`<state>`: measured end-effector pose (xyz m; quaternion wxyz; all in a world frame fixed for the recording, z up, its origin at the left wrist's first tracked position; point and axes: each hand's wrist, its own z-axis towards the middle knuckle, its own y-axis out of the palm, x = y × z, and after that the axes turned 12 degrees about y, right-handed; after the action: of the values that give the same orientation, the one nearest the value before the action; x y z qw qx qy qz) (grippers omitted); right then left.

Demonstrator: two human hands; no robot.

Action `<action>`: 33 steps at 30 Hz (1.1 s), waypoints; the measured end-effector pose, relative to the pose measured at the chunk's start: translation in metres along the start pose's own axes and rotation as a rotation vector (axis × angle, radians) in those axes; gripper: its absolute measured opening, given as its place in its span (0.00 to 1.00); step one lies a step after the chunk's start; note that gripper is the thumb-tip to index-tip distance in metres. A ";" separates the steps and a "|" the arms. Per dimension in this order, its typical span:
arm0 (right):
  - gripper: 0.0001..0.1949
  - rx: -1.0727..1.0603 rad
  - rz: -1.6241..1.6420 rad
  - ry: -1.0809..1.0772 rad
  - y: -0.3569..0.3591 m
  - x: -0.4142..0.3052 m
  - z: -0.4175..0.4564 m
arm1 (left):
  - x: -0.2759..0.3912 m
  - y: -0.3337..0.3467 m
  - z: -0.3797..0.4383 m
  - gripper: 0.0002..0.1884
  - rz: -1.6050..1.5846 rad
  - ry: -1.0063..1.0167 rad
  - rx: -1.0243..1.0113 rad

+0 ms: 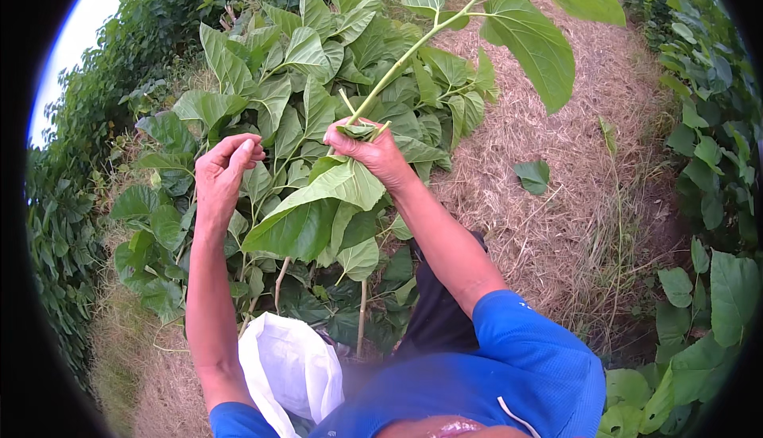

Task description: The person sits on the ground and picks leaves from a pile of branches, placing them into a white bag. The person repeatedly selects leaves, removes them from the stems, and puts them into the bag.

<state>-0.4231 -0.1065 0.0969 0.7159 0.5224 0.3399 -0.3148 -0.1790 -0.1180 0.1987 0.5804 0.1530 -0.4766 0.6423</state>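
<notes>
My right hand [371,150] grips a leafy green branch [400,67], which looks like mulberry, and holds a bunch of picked leaves [316,214] below the thumb. The branch slants up to the upper right, with broad leaves still on its far end. Short stalk stubs stick out beside the fist. To the left, my left hand [229,164] is raised with its fingers curled in and the thumb against them; nothing shows in it. Behind both hands lies a large heap of cut leafy branches [304,62]. A white cloth-like bag [292,357] gapes at my waist.
Dry straw [536,158] covers the ground, with one loose leaf [532,177] on it. Dense green plants line the left side [77,199] and the right side [703,134]. Bare stems [362,319] poke out of the heap near my legs.
</notes>
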 end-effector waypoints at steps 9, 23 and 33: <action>0.08 -0.419 -0.025 0.156 0.071 0.039 -0.036 | 0.087 0.098 0.083 0.32 0.183 0.003 -0.521; 0.22 -0.444 -0.251 -0.108 0.081 0.106 -0.063 | 0.068 0.207 0.035 0.19 0.586 0.314 -0.506; 0.15 0.204 -0.757 -0.624 0.036 -0.008 -0.053 | -0.034 0.106 0.043 0.18 0.877 0.220 -0.336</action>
<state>-0.4071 -0.0454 0.1109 0.5642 0.3105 0.2427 -0.7256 -0.2795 -0.1582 0.1484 0.3187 -0.2272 -0.5291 0.7529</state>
